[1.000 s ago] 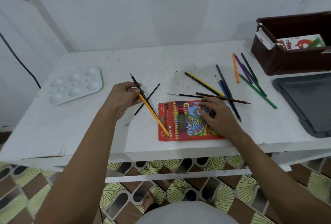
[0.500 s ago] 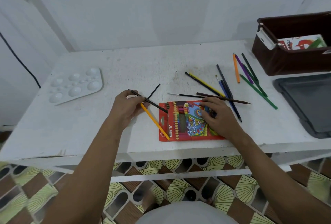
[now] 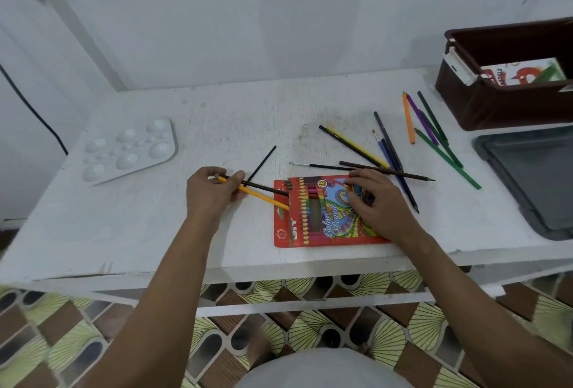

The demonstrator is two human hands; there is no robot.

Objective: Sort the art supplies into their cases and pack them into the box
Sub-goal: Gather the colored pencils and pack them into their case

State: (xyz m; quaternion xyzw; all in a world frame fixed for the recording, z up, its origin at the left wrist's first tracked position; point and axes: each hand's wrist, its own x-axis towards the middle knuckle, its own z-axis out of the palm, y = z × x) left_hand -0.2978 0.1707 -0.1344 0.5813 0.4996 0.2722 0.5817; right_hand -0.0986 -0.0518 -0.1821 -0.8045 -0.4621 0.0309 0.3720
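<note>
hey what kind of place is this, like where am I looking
Probably a home craft or hobby corner: a worn white table holds a paint palette, loose colour pencils and a pencil case, over patterned floor tiles.

I am seeing soft, even, cool light falling on a white table (image 3: 217,115), with only faint shadows showing. No glare is appearing. The wide lens is bending the edges, and the near floor (image 3: 62,341) is looking slightly blurred.
</note>
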